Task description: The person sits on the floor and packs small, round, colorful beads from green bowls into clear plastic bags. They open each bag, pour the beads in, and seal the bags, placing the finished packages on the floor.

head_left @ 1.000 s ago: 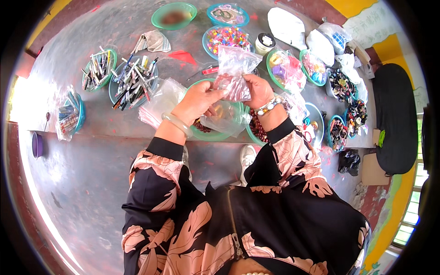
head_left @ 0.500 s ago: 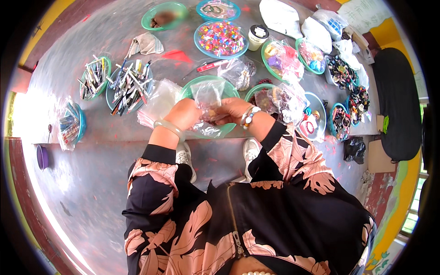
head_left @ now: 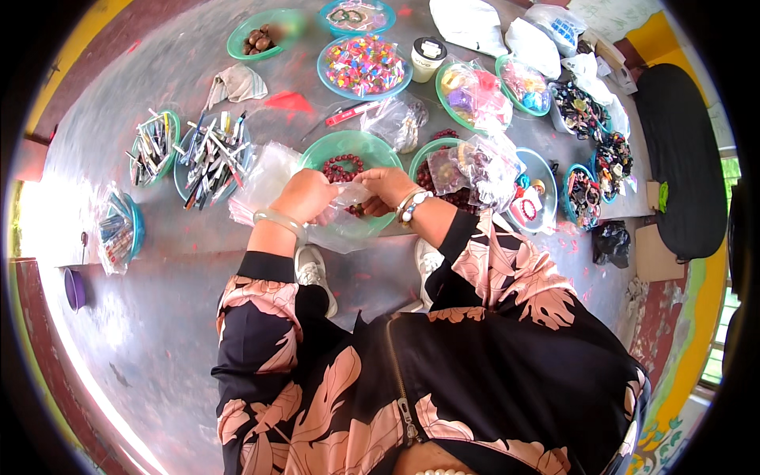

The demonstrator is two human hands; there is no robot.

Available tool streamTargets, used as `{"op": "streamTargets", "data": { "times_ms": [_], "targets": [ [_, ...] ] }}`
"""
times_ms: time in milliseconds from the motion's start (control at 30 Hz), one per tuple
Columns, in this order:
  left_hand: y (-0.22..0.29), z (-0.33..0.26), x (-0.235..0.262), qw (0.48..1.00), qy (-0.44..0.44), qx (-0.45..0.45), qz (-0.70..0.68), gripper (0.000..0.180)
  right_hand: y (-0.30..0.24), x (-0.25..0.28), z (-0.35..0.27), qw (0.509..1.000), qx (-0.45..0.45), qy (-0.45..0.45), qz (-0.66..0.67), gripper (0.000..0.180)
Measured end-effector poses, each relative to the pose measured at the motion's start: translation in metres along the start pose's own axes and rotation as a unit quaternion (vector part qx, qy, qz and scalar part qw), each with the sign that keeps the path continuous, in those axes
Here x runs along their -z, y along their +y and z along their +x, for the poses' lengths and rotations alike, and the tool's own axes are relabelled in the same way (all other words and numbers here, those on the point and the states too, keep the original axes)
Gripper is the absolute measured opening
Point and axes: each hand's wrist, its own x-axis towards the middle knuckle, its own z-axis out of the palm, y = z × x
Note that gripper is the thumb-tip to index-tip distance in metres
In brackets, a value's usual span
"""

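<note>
Over a green bowl (head_left: 317, 149) my left hand (head_left: 307, 195) and my right hand (head_left: 386, 188) pinch a small clear plastic bag (head_left: 342, 212) between them. Dark red bead bracelets (head_left: 343, 165) lie in the bowl behind my fingers. More red beads show just below the bag's top, and I cannot tell whether these are inside the bag or under it. A stack of flat clear bags (head_left: 261, 178) rests left of the bowl. Close to my right hand stands another green bowl (head_left: 418, 161) with dark red beads and filled clear bags (head_left: 483, 170).
Bowls of pens (head_left: 214, 158) stand at the left. Behind are a blue bowl of colourful wrapped pieces (head_left: 366, 66), a white cup with a dark lid (head_left: 427, 57) and a green bowl of brown balls (head_left: 261, 39). Hair-tie baskets (head_left: 584, 202) and white sacks (head_left: 467, 32) sit at the right.
The clear bag stood upright above my fingers; now its top is down between my hands, uncovering the bead bracelets in the bowl. The whole view has shifted slightly.
</note>
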Motion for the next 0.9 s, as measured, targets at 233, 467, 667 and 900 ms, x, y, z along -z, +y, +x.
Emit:
{"op": "streamTargets", "data": {
  "times_ms": [233,467,667,900],
  "targets": [
    [-0.001,-0.008,0.011,0.994,0.005,-0.036,-0.102,0.027,-0.024,0.008,0.005,0.924,0.11,-0.039,-0.365,0.03],
    [0.004,-0.012,0.028,0.964,-0.002,-0.091,-0.251,0.026,-0.051,0.001,-0.022,0.724,0.503,0.041,-0.47,0.037],
    [0.006,-0.013,0.037,0.947,0.016,-0.12,-0.299,0.035,-0.054,-0.002,-0.004,0.705,0.466,0.115,-0.522,0.018],
    [0.005,-0.017,0.038,0.884,0.026,-0.208,-0.419,0.033,-0.084,0.032,-0.004,0.862,0.29,0.168,-0.38,0.021]
  ]
}}
